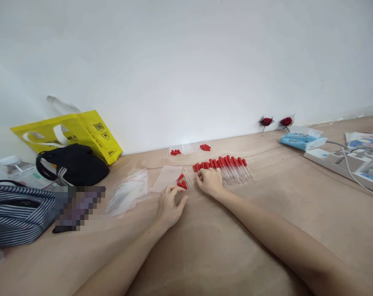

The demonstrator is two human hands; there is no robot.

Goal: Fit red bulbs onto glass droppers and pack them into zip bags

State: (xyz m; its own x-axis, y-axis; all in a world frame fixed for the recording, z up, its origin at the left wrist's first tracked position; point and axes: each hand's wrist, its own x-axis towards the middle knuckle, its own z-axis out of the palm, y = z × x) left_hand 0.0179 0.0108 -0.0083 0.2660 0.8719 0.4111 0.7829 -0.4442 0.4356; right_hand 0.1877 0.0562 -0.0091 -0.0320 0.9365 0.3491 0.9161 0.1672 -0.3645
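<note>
A row of glass droppers [232,172] with red rubber bulbs lies side by side on the table. My right hand [210,181] rests over the left end of this row, its fingers curled down and closed; what they grip is hidden beneath them. To its left are a few loose red rubber bulbs [182,183] and some thin clear glass tubes [188,177]. My left hand [170,205] lies just in front of the loose bulbs, thumb spread away from the bent fingers, with nothing seen in it. Behind it lies a clear zip bag [166,179].
More zip bags [129,193] are piled left. Small bags with red bulbs [175,152] lie by the wall. A yellow bag [81,131], black pouch [84,164] and striped bag [22,213] stand left. Tissues [302,141] and a power strip [343,164] with cables lie right.
</note>
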